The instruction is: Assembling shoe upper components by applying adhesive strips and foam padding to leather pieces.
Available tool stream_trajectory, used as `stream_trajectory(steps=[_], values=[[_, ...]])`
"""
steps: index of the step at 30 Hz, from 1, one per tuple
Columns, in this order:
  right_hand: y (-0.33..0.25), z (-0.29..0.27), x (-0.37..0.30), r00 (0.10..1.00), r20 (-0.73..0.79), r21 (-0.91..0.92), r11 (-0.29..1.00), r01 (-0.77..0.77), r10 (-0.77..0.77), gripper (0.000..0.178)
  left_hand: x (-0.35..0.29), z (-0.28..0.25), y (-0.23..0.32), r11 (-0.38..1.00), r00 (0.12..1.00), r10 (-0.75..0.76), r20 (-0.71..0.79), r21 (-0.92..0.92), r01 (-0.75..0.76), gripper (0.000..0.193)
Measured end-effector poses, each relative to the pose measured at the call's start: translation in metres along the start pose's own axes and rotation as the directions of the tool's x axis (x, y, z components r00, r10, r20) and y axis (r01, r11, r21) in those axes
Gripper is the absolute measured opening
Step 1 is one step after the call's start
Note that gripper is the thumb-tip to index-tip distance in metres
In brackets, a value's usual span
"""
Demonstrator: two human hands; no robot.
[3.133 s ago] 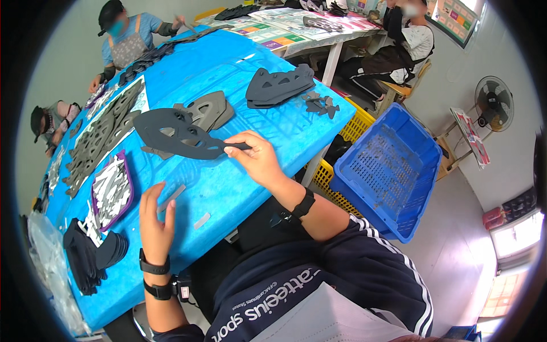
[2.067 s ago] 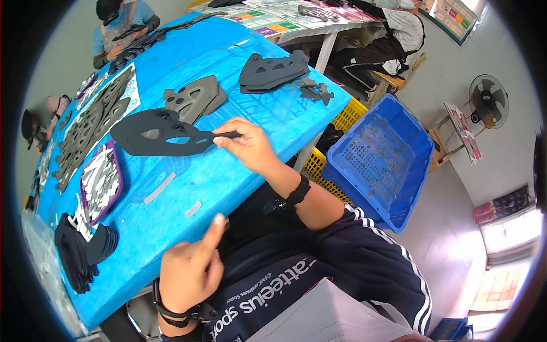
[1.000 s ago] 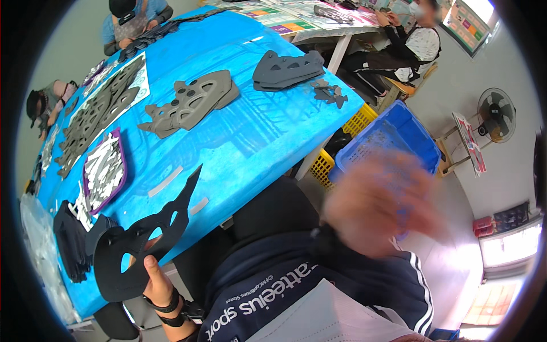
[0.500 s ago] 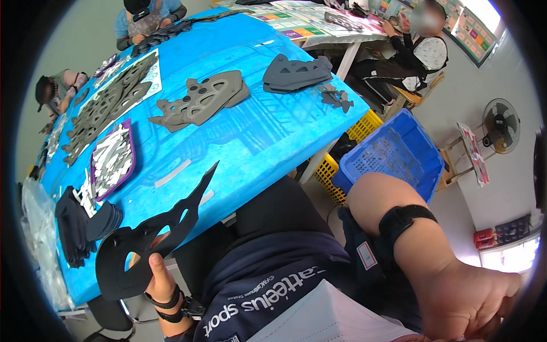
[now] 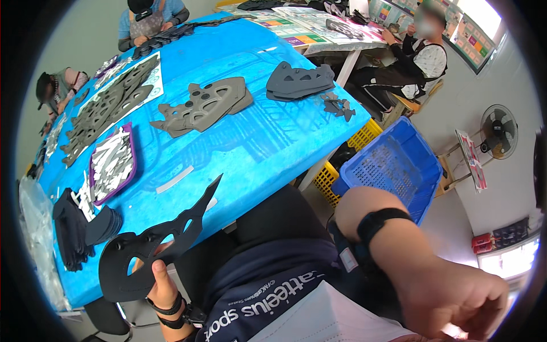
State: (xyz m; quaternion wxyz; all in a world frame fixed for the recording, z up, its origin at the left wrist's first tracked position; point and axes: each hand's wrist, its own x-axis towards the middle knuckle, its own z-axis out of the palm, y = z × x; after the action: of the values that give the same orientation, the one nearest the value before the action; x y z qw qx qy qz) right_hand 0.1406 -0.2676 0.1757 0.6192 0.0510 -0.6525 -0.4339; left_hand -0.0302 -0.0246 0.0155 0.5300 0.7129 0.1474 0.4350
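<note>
My left hand [image 5: 163, 285] grips a thin black foam sheet piece [image 5: 142, 246], thumb on its near side. The piece is shaped like a mask, with cut-out holes and a long pointed end slanting up over the table edge. Some of the left fingers are hidden behind it. My right hand [image 5: 456, 296] is raised at the lower right, away from the table, with its fingers curled in. Whatever those fingers hold, if anything, is hidden.
The blue-covered table [image 5: 239, 151] carries a purple tray [image 5: 134, 165] of white strips, black pieces [image 5: 71, 231], grey foam pieces [image 5: 219, 105] and dark pieces [image 5: 299, 82]. Blue [image 5: 393, 165] and yellow crates [image 5: 327, 185] stand beside it. Other people [image 5: 152, 25] work around the tables.
My right forearm and hand have shifted a little left and down. My left hand still holds the foam piece, now slightly lower and to the right in view.
</note>
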Motion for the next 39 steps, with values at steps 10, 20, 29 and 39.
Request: stream_trajectory(steps=[10,20,29,39], values=[[0.005,0.000,-0.049,0.996,0.074,-0.074,0.995,0.061,-0.055,0.030,0.006,0.011,-0.007,0.995,0.990,-0.052,-0.134,0.072,0.062,0.044],[0.005,-0.007,-0.054,0.992,0.058,0.104,0.988,-0.117,0.111,0.029,0.009,0.002,-0.020,0.999,0.999,-0.037,0.037,-0.007,0.038,0.034],[0.016,0.010,-0.107,0.821,-0.506,-0.012,0.950,-0.312,0.264,0.024,0.005,0.002,-0.025,0.996,0.984,-0.006,-0.180,-0.092,-0.010,0.043],[0.015,-0.002,-0.193,-0.083,0.203,-0.274,-0.025,-0.961,0.976,0.018,0.035,0.021,-0.012,0.960,0.996,-0.077,0.048,-0.265,0.087,0.037]])
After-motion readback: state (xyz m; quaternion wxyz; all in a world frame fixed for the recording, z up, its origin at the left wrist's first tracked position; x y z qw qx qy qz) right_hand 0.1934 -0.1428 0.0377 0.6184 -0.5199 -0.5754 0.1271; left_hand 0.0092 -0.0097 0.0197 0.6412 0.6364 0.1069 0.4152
